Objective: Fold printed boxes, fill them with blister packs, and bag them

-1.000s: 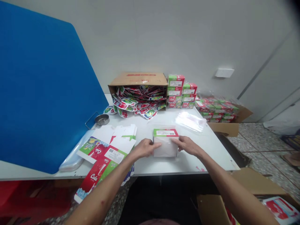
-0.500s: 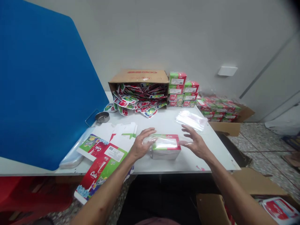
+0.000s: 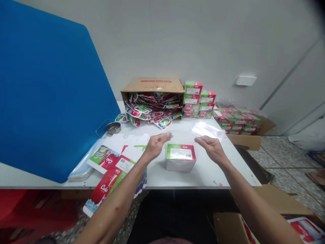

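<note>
A small green-and-red box [image 3: 180,157], marked "Cola" with a white label on its upper face, rests on the white table in front of me. A thin clear plastic bag [image 3: 179,137] shows faintly around it and behind it, stretched between my hands. Behind the box on the left, my left hand [image 3: 156,145] is closed, thumb and fingers pinching one side of the plastic. My right hand [image 3: 210,145] pinches the other side, to the right of the box. Neither hand touches the box itself.
Printed flat cartons [image 3: 111,173] lie at the left beside clear plastic sleeves [image 3: 85,166]. At the back, a cardboard carton [image 3: 154,85] spills card-like packs. Stacked boxes [image 3: 193,98] stand next to it. Loose clear bags [image 3: 207,130] lie behind my right hand. A blue panel [image 3: 50,91] leans left.
Both hands have gone from spread fingers beside the box to pinched fingers behind it, drawing the plastic up and away. The box stays in place; the view shifts slightly.
</note>
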Tool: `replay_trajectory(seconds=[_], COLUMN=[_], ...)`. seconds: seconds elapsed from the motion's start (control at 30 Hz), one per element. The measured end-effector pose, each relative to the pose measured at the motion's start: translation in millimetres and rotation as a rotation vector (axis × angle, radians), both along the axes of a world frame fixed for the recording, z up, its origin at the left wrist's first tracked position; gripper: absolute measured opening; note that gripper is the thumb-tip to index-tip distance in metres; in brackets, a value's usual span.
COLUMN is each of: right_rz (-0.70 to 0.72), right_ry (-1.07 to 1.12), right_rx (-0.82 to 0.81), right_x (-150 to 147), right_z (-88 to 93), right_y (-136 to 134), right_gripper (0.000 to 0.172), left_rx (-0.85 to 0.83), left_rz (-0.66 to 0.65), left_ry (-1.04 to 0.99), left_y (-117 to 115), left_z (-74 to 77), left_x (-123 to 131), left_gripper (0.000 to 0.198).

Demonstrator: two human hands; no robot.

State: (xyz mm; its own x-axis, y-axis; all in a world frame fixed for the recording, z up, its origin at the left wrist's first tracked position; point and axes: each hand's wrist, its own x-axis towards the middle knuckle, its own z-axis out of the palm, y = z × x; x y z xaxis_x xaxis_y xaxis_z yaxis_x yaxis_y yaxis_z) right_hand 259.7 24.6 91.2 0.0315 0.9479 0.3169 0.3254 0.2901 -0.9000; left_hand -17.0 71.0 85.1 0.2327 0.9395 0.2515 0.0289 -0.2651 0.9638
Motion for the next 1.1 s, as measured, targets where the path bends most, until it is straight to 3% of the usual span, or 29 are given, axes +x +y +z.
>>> replay_trajectory(seconds=[0.13,0.23,0.27,0.33,0.47,0.6,0.7,0.9,1.1], right_rz=[-0.117,-0.313,-0.315,-0.17,-0.015,0.222,0.324,0.239,-0.042], right_ry=[-0.118,-0.295,-0.349,-0.463,-0.724,-0.878,-0.874,-0.873,-0.831], right_rx=[0.157,0.577,0.709,0.834,0.703,0.463,0.419,0.39,0.696], right_x=[-2.0,-20.2,-30.3,-53.2,-87.5,-93.9,-94.0,-94.8,-101.6], right_z=[11.0,32.0,39.8,53.8,71.0,79.0,82.0,84.3,71.4], right_y=[-10.2,-30.4,-36.7,-42.5,-14.3,29.5,44.6,52.2,15.1], right_gripper=[0.027,0.026,0.034,0.044,0.05,0.02,0.03,0.027,0.017], left_rx=[-0.011,-0.038,-0.041,-0.03,0.013,0.034,0.059,0.076,0.026], left_rz=[0.055,0.051,0.03,-0.011,-0.092,-0.128,-0.121,0.13,0.1], left_ry=[-0.087,-0.143,-0.152,-0.151,-0.086,-0.041,-0.035,-0.134,-0.194], left_y=[-0.7,-3.0,-3.4,-3.3,0.6,4.0,2.4,-2.1,-0.8], left_z=[3.5,6.1,7.1,9.3,13.8,15.5,14.2,4.2,4.0], left_x=[-0.5,-0.8,-0.9,-1.3,-5.7,-11.9,-13.1,-7.7,-11.4], left_gripper=[0.044,0.043,0.042,0.042,0.041,0.043,0.041,0.034,0.034])
